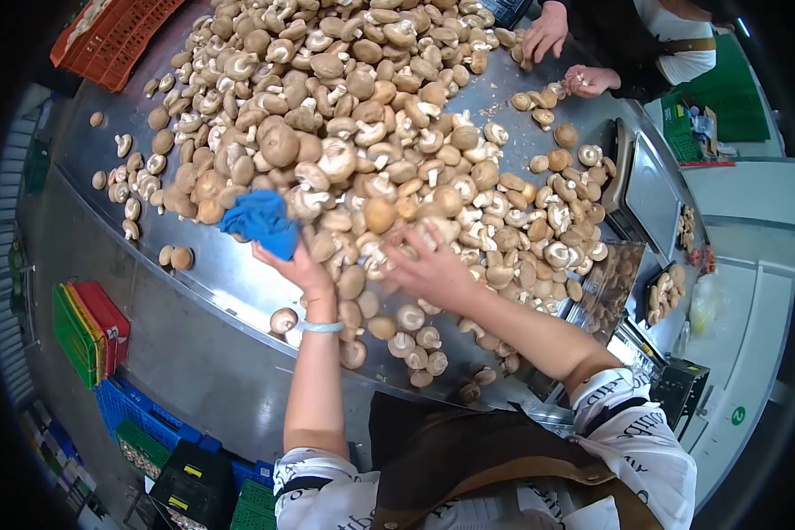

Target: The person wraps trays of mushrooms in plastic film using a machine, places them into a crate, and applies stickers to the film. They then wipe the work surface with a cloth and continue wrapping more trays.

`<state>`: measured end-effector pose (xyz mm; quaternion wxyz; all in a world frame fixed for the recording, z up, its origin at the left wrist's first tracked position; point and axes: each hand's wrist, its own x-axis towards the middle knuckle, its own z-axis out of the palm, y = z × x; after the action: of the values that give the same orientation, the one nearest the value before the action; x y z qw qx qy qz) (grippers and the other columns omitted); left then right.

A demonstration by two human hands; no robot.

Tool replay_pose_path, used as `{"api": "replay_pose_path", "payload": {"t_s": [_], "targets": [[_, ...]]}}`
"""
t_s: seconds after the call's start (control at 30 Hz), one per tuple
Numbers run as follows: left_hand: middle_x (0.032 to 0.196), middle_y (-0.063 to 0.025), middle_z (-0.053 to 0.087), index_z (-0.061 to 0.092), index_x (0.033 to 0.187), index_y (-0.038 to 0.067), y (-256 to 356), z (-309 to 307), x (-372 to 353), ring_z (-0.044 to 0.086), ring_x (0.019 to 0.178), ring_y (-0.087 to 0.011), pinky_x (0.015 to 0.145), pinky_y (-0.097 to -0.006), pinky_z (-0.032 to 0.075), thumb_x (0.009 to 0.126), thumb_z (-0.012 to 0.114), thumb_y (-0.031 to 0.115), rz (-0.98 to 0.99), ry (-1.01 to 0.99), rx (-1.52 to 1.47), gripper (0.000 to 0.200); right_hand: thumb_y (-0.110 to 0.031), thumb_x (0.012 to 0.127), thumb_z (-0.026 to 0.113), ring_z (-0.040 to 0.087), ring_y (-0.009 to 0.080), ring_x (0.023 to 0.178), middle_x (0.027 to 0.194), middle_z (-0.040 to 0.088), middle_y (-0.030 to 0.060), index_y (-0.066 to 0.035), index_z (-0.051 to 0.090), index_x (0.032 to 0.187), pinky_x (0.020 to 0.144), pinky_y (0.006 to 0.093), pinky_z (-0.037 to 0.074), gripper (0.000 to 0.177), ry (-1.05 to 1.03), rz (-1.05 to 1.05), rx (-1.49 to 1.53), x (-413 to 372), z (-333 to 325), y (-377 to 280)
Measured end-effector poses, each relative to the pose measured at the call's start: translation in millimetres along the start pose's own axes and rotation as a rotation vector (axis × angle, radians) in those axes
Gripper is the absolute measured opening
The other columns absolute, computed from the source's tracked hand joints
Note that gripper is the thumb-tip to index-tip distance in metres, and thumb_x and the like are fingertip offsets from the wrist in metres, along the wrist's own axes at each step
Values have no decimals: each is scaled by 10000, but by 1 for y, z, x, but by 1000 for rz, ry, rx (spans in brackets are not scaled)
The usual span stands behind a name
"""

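A large heap of brown-capped mushrooms [359, 84] with pale stems covers the metal table. My left hand [299, 268] grips a crumpled blue cloth [261, 221] at the near side of the heap. Its fingers are partly hidden by the cloth, and a light blue band circles the wrist. To the right, my right hand [435, 272] reaches into the mushrooms with bent, spread fingers. The fingers touch the mushrooms and are slightly blurred; none is plainly lifted. Several loose mushrooms, some stem up, lie between my forearms.
Across the table, another person's hands [546, 35] handle mushrooms. On the right stand a scale [654, 181] and a tray of mushrooms [667, 291]. An orange crate [115, 44] sits at the far left. Coloured crates [88, 331] are stacked beyond the table's near-left edge.
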<state>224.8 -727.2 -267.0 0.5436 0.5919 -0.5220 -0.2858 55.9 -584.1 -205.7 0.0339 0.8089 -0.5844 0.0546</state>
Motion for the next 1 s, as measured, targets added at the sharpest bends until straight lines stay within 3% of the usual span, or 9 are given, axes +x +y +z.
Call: {"api": "replay_pose_path", "payload": {"t_s": [0.27, 0.43, 0.6, 0.73, 0.8, 0.83, 0.87, 0.9, 1.0], "targets": [[1335, -281, 350, 390, 1240, 44, 52, 81, -34, 371, 1208, -481, 977, -583, 315, 735, 683, 122, 189, -129, 172, 589, -322, 774, 674, 309, 365, 1341, 1349, 440, 41, -204, 635, 1103, 1042, 723, 201, 351, -100, 150, -242, 7, -34, 66], [1277, -224, 411, 491, 1205, 83, 109, 155, -43, 374, 1210, -442, 1039, -526, 249, 714, 688, 106, 283, -332, -48, 529, -319, 834, 612, 315, 343, 1334, 1291, 480, 70, -112, 663, 954, 1011, 636, 297, 245, -95, 326, -239, -18, -38, 154], [1142, -198, 505, 507, 1181, 20, 157, 172, -20, 524, 1071, -368, 929, -436, 409, 794, 686, 157, -72, -536, -488, 448, -241, 813, 634, 361, 386, 1290, 1362, 453, 129, -59, 627, 1072, 1041, 563, 306, 317, 19, 625, -184, -43, -73, 181], [1107, -155, 609, 581, 1124, -13, 169, 54, -6, 583, 992, -238, 873, -352, 448, 876, 626, 124, 19, -552, -471, 287, -131, 807, 607, 413, 408, 1240, 1316, 473, 212, -14, 607, 1111, 1045, 492, 325, 326, 198, 615, -75, -65, -110, 107], [1182, -134, 617, 554, 1195, -80, 131, -17, -6, 573, 1062, -239, 953, -357, 418, 927, 591, 140, -29, -553, -153, 349, -147, 823, 574, 473, 389, 1166, 1218, 526, 202, -23, 565, 1140, 981, 469, 398, 340, -484, 580, 180, -62, -121, 31], [1180, -133, 614, 550, 1196, -75, 113, -51, -8, 568, 1053, -229, 943, -357, 419, 949, 549, 142, -49, -476, -150, 329, -164, 811, 574, 515, 346, 1071, 1076, 560, 171, -26, 578, 1028, 922, 456, 436, 257, -127, 560, 510, -80, -100, -17], [1177, -132, 612, 545, 1197, -70, 95, -84, -9, 563, 1043, -218, 932, -356, 419, 971, 507, 145, -68, -398, -148, 314, -160, 774, 576, 525, 331, 1057, 1036, 561, 126, -34, 591, 1002, 870, 421, 454, 260, -201, 397, 606, -91, -82, -64], [1174, -131, 610, 541, 1197, -65, 77, -117, -10, 558, 1034, -207, 921, -355, 419, 992, 465, 147, -86, -321, -147, 305, -198, 808, 571, 486, 283, 1192, 1173, 544, 105, -75, 581, 1100, 979, 421, 415, 318, -262, -134, 571, -93, -82, -79], [1237, -120, 539, 499, 1241, -45, 43, -159, -19, 496, 1106, -202, 984, -346, 365, 990, 478, 176, -122, -227, -72, 335, -235, 822, 543, 443, 262, 1257, 1286, 499, 105, -85, 543, 1196, 1078, 446, 321, 403, -27, -227, 461, -113, -24, -134]]}}
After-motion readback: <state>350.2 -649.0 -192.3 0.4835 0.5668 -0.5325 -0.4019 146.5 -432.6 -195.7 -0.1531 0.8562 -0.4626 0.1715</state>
